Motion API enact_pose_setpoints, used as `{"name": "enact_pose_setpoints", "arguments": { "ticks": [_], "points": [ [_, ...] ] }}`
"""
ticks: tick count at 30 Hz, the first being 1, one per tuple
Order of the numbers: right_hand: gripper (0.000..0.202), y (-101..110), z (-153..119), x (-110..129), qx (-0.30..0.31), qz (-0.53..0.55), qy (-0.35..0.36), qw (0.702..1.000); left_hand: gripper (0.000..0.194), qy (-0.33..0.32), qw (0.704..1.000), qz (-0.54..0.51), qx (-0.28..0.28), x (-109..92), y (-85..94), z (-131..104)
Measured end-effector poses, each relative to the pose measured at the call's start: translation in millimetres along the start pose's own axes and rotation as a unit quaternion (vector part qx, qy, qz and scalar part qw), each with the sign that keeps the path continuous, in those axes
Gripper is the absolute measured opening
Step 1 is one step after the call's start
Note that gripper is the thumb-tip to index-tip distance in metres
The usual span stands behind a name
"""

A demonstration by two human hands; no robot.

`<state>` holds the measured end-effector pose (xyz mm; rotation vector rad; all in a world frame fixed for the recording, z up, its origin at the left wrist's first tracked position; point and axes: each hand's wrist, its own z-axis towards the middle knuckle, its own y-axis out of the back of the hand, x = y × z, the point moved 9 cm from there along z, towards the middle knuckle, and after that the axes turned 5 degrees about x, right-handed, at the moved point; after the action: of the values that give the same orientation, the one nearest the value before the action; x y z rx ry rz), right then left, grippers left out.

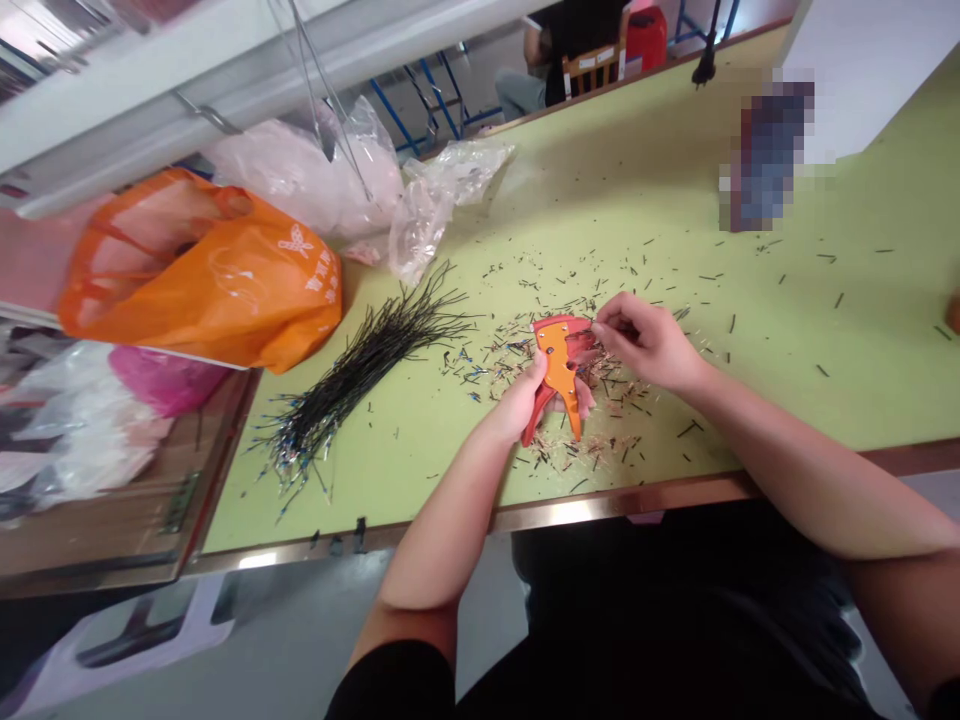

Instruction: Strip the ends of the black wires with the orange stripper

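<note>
An orange and red wire stripper (557, 365) is gripped in my left hand (531, 392), its handles pointing down toward me and its jaws to the right. Close to the jaws, my right hand (637, 335) is closed in a pinch with thumb and fingertips together. Whatever lies between those fingertips is too small to make out. Beneath both hands are scattered black insulation scraps (615, 395) and fine copper-coloured strands. Left of the stripper lies a long bundle of black wires (360, 365), with small blue and silvery tips at its near end.
An orange bag (225, 280) and clear plastic bags (427, 200) lie at the back left of the green table (750, 360). A white panel (870, 70) stands at the back right beside a blurred-out object (772, 155). A seated person (577, 50) is beyond the table.
</note>
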<state>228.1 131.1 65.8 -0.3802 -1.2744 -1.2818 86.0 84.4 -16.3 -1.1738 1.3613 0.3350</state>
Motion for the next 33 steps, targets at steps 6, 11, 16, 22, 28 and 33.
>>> {"name": "enact_pose_setpoints", "arguments": {
  "ticks": [6,11,16,22,28,33],
  "points": [
    [0.02,1,-2,0,-0.004,-0.06,-0.035,0.998,0.092,0.021,1.0,-0.001,0.013,8,-5.3,-1],
    [0.023,-1,-2,-4,-0.006,-0.084,-0.05,0.995,0.095,0.014,1.0,-0.002,0.017,10,-5.3,0],
    [0.02,-7,-7,-10,0.009,-0.02,-0.069,0.997,0.096,0.012,0.999,-0.005,0.035,10,-8.7,2],
    [0.02,-12,-5,-7,0.027,0.028,-0.051,0.998,0.091,-0.005,1.0,0.011,0.017,8,-8.9,4],
    [0.023,-5,-1,-5,0.007,-0.032,-0.018,0.999,0.089,-0.02,1.0,0.014,0.018,8,-13.6,7],
    [0.019,-8,-1,-10,0.061,-0.071,-0.044,0.995,0.087,-0.03,0.999,-0.014,-0.002,4,-10.9,7]
  ]
}}
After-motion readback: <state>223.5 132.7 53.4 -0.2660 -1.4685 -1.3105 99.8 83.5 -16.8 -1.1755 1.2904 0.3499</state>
